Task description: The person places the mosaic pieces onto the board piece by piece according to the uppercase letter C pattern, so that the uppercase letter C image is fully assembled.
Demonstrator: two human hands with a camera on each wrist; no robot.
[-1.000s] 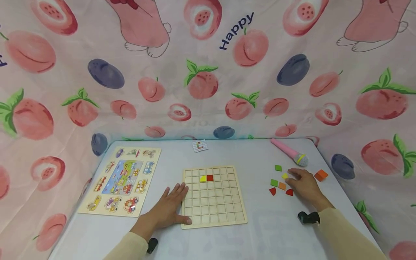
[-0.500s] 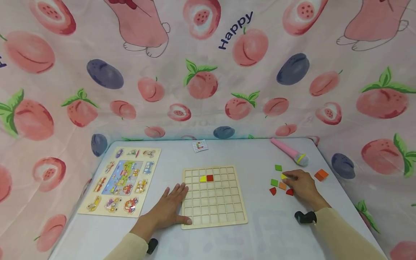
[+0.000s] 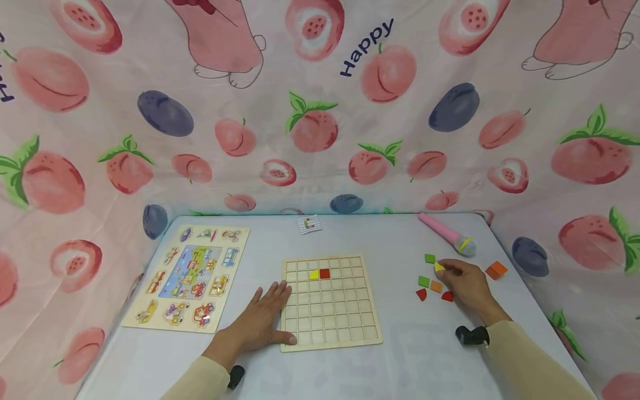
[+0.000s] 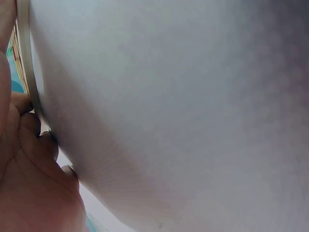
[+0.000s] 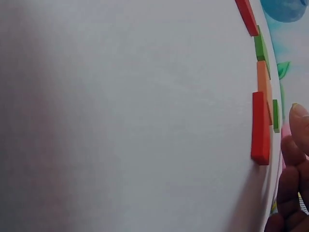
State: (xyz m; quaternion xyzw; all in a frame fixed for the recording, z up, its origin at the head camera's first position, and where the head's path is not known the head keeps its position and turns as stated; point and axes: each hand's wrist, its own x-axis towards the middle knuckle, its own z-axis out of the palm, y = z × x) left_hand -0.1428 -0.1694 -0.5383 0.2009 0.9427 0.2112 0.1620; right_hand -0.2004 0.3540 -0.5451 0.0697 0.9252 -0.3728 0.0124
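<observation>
My left hand [image 3: 255,321] lies spread at the left edge of a wooden grid board [image 3: 345,311], thumb over its lower left corner. In the left wrist view the fingers [image 4: 36,128] reach the board's side. The board bears a yellow tile [image 3: 314,274] and a red square tile [image 3: 325,273] side by side. My right hand [image 3: 467,283] pinches another yellow tile [image 3: 439,267] between thumb and fingers, at the right of the table. Around it lie green tiles [image 3: 424,281], an orange tile [image 3: 436,286] and red quarter-round tiles [image 3: 422,294]; one red tile [image 5: 260,128] is close to the hand.
A wooden picture puzzle [image 3: 230,289] of vehicles lies at the left. At the back edge is a small pattern card [image 3: 309,224]. A pink toy microphone [image 3: 440,229] lies at the back right, with stacked orange tiles [image 3: 496,270] near the right edge.
My right hand has shifted slightly left and closed thumb and fingers on the yellow tile, which now looks tilted up. My left hand has stayed in place on the board's edge.
</observation>
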